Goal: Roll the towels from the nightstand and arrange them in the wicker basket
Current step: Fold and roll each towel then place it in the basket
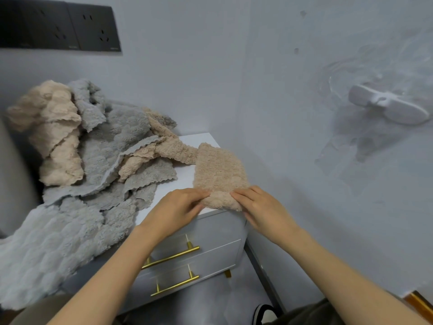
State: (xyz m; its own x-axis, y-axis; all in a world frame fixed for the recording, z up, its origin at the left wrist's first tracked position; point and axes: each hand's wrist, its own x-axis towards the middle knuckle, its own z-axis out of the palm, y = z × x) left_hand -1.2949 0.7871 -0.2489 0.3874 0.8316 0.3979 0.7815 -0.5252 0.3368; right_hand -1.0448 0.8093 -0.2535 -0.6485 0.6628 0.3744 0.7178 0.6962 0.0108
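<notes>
1. Sockets (58,24), black and set in a row, sat on the wall at the upper left.
2. Below them a loose heap of towels (98,146), grey and beige mixed together, covered the left part of the nightstand (218,228) and spilled over its left edge. One long grey piece hung down towards the person's knee.
3. The nightstand was white, with two drawers and gold bar handles (171,256) on the front.
4. The left hand (178,207) reached in from below. Its fingers and thumb pinched the left end of the rolled part of a beige towel (220,170).
5. That beige towel lay on the right front corner of the nightstand top. Its near end was turned up into a small roll at the front edge and the rest lay flat behind. Its far end touched the heap.
6. The right hand (260,207) mirrored the left, with its fingers curled over the right end of the roll.
7. On the right wall a white plastic holder (386,106) stuck out, well apart from the nightstand.
8. A dark shoe (264,313) showed at the bottom edge.
</notes>
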